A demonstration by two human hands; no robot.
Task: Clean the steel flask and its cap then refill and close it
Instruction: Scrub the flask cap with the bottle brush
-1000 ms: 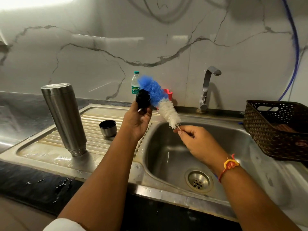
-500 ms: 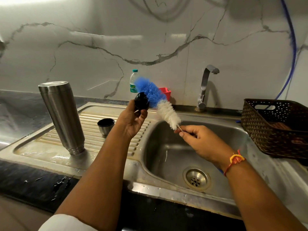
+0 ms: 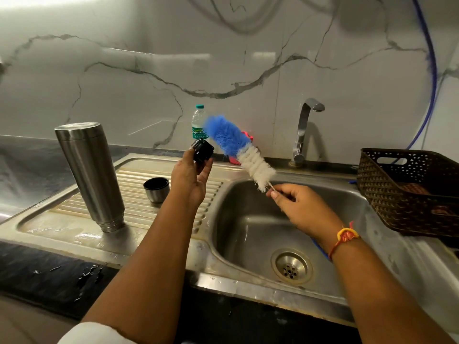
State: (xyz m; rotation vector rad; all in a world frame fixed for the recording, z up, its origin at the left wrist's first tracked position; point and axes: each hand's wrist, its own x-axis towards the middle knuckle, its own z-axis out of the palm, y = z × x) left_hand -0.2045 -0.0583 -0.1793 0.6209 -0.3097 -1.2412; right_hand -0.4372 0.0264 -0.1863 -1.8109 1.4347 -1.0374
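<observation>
Over the steel sink (image 3: 248, 232) my left hand (image 3: 191, 175) pinches the small black cap (image 3: 202, 150), my right hand (image 3: 298, 207) grips the blue-and-white bottle brush (image 3: 238, 147); best twist bristles inside it.

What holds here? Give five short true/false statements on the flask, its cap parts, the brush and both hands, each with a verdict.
1. The steel flask stands mouth-down on the draining board. True.
2. The left hand holds the black stopper. True.
3. The right hand grips the brush by its bristles. False: its fingers pinch the thin handle below the white bristles.
4. The steel cup is screwed onto the flask. False: it sits apart on the draining board, open side up.
5. Water runs from the tap. False: the tap shows no stream.
</observation>
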